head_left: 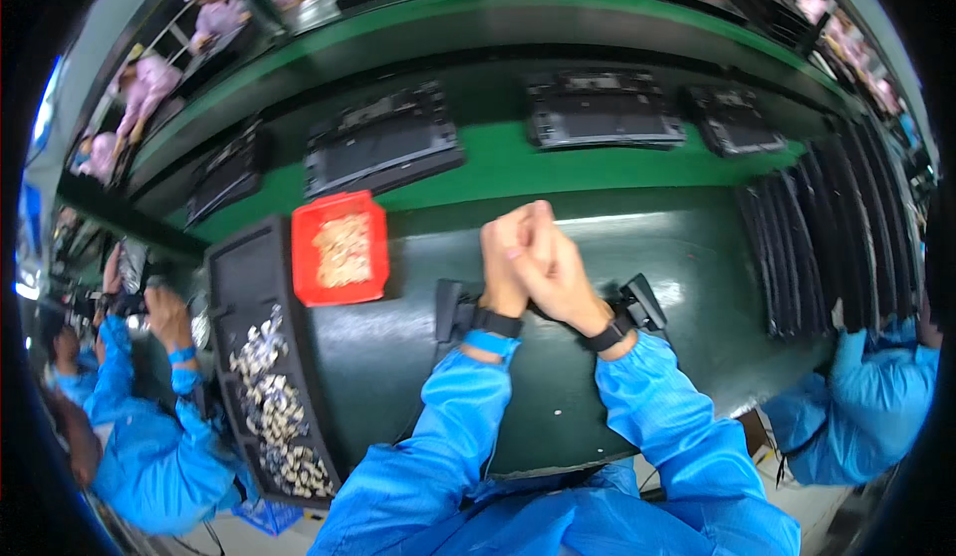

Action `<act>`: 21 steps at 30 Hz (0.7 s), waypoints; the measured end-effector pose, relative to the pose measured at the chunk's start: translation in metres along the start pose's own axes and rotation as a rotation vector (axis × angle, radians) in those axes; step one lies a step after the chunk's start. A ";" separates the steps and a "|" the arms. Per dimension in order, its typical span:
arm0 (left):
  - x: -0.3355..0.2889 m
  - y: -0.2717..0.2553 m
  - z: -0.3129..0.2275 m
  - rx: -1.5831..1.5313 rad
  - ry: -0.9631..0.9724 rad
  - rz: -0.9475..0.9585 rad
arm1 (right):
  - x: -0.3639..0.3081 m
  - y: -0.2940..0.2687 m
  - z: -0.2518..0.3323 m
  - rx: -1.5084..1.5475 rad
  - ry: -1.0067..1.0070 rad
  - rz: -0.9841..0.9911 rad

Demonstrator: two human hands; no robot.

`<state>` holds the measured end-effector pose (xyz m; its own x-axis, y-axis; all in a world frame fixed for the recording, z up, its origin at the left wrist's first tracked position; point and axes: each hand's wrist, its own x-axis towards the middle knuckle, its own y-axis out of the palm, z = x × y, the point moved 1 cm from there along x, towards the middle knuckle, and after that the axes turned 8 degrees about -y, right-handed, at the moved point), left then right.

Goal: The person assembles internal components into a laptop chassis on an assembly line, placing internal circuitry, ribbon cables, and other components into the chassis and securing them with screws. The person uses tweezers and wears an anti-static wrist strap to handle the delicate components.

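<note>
Head view: 2 hands, left hand (503, 257) and right hand (553, 262), clenched together, grasping nothing visible; best kept steady above the dark mat (418, 357), right of the red tray (339, 247).

A dark green bench (637, 257) runs across in front of the seated person, its top glossy under the lights. On its left part sits a red tray (340, 247) heaped with small pale parts, touching the upper end of a long black tray (239, 277) that holds a scatter of small silvery pieces. Beyond the bench a green conveyor belt (518, 168) carries several flat black panels (383, 143), spaced apart. At the right, black panels stand stacked on edge (827, 227).
</note>
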<state>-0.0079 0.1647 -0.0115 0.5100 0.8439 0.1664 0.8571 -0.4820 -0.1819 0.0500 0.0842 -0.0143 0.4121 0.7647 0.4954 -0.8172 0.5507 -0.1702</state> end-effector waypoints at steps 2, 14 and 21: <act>0.000 0.001 -0.012 0.066 0.109 -0.058 | 0.009 -0.014 0.015 -0.113 0.011 0.049; 0.009 0.001 -0.002 0.111 -0.005 -0.011 | 0.092 -0.201 -0.092 -1.254 0.572 -0.418; 0.000 0.002 -0.005 0.215 0.110 -0.011 | 0.088 -0.234 -0.139 -0.787 -0.037 -0.497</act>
<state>-0.0060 0.1628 -0.0071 0.5156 0.8126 0.2717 0.8333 -0.4016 -0.3800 0.3339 0.0692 -0.0490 0.6172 0.3765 0.6909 -0.0362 0.8908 -0.4530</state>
